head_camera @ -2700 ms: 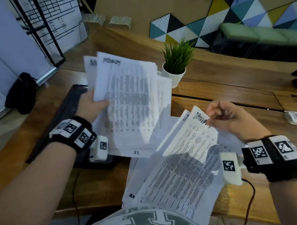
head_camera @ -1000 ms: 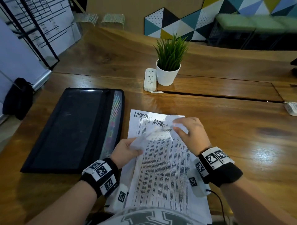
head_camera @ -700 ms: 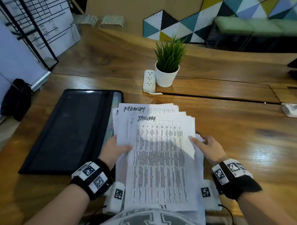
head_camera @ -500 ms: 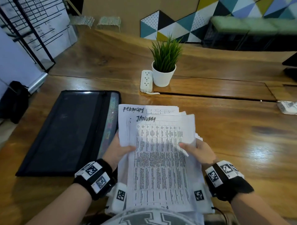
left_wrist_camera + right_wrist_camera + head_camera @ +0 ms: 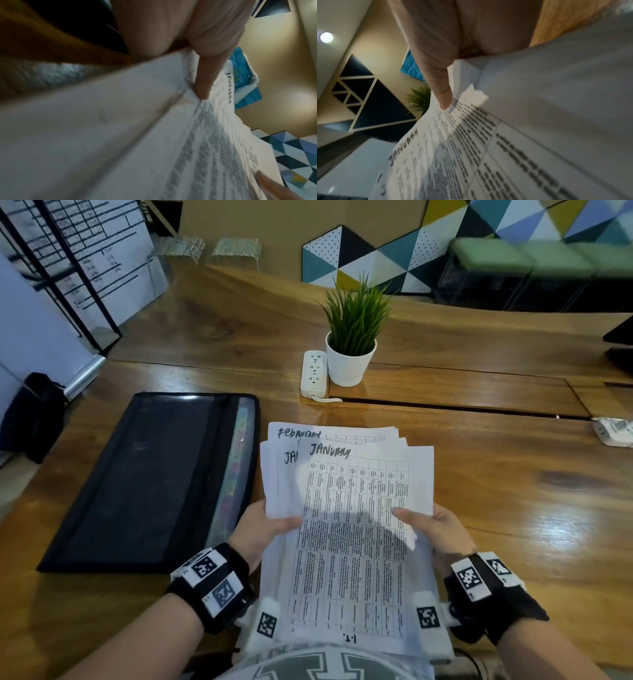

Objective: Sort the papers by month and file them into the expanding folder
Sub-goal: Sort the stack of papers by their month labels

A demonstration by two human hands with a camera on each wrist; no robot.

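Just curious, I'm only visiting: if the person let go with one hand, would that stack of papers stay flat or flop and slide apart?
Probably flop: the stack of papers is thin loose sheets, and it is gripped at both edges, by the left hand and the right hand. Likely to slide too, since the sheets already sit fanned, with the February heading offset behind January. It looks light for its size.

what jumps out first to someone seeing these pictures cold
The fanned stack of papers in the middle, gripped at its sides by the left hand and the right hand, with "JANUARY" handwritten on the top sheet and "February" on one behind. To its left the black expanding folder lies flat on the wooden table. Beyond stands a potted plant beside a white power strip.
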